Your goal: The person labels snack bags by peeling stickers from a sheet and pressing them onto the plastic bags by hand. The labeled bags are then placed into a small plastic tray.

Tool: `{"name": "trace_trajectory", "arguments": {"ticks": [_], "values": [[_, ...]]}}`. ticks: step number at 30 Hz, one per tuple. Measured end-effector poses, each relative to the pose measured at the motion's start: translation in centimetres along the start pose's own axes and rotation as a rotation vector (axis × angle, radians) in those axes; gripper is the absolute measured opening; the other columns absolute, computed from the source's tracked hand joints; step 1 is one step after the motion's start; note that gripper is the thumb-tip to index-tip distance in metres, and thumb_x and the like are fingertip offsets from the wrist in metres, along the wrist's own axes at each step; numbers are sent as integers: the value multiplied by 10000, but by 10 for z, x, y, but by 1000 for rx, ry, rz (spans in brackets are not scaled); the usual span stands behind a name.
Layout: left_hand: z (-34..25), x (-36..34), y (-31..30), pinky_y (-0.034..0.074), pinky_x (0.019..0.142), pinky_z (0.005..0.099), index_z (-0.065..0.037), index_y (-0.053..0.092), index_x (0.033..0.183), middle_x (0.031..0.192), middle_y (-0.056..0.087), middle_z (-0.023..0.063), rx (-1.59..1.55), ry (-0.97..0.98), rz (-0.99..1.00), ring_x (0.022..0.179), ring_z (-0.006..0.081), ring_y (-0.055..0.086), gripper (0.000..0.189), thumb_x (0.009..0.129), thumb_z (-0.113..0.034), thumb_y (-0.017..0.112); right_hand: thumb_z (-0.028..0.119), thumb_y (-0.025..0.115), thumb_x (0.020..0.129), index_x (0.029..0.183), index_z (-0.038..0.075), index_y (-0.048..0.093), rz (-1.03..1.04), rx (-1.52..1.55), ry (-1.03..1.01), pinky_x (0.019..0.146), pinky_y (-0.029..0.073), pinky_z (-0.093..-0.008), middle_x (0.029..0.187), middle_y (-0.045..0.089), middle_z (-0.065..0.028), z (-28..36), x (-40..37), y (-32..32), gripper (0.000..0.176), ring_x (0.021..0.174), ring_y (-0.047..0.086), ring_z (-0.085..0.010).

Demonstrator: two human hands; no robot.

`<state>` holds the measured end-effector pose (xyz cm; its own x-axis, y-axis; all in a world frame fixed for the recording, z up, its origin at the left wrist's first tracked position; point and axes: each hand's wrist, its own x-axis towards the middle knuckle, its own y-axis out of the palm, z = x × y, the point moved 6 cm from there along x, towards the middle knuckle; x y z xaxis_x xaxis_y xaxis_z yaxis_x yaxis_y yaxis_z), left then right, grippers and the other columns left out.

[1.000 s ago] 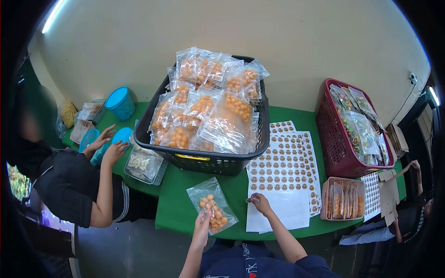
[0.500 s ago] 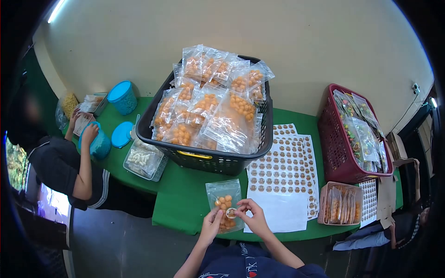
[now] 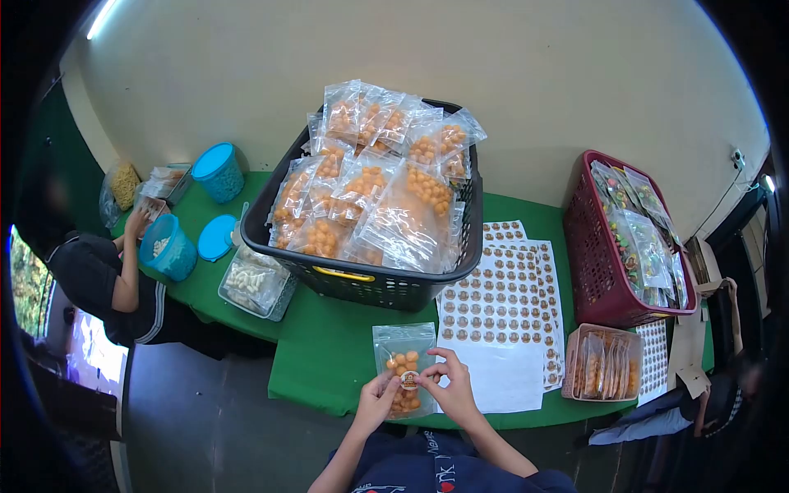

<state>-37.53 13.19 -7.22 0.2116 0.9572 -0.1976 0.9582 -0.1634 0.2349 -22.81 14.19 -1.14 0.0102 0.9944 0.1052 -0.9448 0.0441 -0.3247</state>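
Note:
A clear zip bag of round orange snack balls lies in front of me at the table's near edge. My left hand grips its left side, thumb on top at the edge of a round sticker. That sticker sits against the bag's front, over the balls. My right hand pinches at the sticker's right edge with thumb and forefinger, the other fingers curled above. Just right of the bag are sticker sheets with rows of round labels; their lower part is blank white.
Behind the bag, a large black basket overflows with filled bags. A maroon basket and a small pink basket of packets stand right. Left are a snack tray, blue tubs and a co-worker. Another person is far right.
The bag and both my hands have shifted slightly; the bag sits a little lower and further right. The sticker stays between my thumbs. The co-worker on the left has leaned back from the open tub.

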Motion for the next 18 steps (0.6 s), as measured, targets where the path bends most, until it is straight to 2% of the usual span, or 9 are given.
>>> {"name": "trace_trajectory", "arguments": {"ticks": [11, 14, 18], "values": [[-7, 1, 3, 445, 779, 233, 41, 515, 1106, 978, 596, 75, 6, 29, 24, 883, 99, 551, 327, 913, -215, 450, 88, 691, 702, 1052, 1, 458, -3, -1, 14, 556, 379, -203, 659, 624, -40, 8, 0, -4, 430, 557, 475, -60], [-1, 5, -1, 439, 777, 224, 36, 523, 1099, 963, 596, 62, 37, -5, 8, 878, 90, 546, 325, 920, -222, 435, 163, 681, 719, 1076, 37, 445, 73, 287, 158, 763, 345, -278, 688, 622, -1, 3, 1, -2, 446, 595, 488, -99], [7, 6, -5, 432, 771, 217, 34, 521, 1102, 957, 594, 52, 61, -43, 2, 874, 82, 539, 328, 924, -224, 426, 148, 683, 715, 1072, 29, 440, 73, 185, 96, 732, 363, -269, 686, 623, -11, 7, 5, -5, 448, 595, 490, -104]]}}
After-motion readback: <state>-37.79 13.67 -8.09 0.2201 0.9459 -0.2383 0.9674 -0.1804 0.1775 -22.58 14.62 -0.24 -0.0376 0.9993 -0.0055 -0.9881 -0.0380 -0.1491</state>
